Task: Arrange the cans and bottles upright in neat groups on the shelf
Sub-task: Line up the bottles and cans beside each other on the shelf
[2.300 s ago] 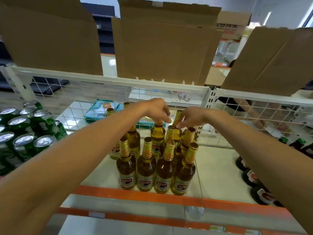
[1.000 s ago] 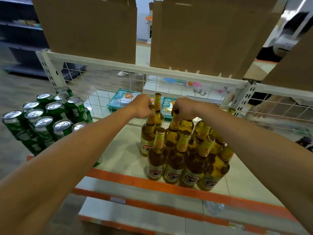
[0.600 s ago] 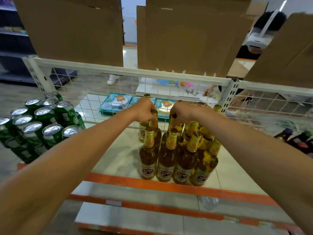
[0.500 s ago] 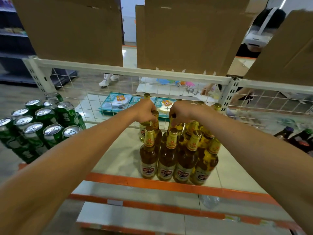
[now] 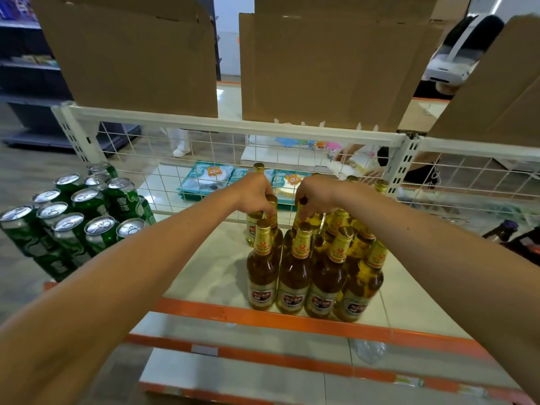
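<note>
Head: left hand [image 5: 254, 190], right hand [image 5: 315, 194] around bottles [image 5: 294, 273]

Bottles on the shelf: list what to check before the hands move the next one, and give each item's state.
1. Left hand grips a bottle by the neck: ok.
2. Right hand grips another bottle by the neck: ok.
3. Front row of four bottles upright at the orange edge: ok.
4. Rear bottles in straight rows: cannot tell, the hands hide them.
5. Bare shelf left of the bottles: ok.
6. Cans tops up, grouped, apart from the bottles: ok.
</note>
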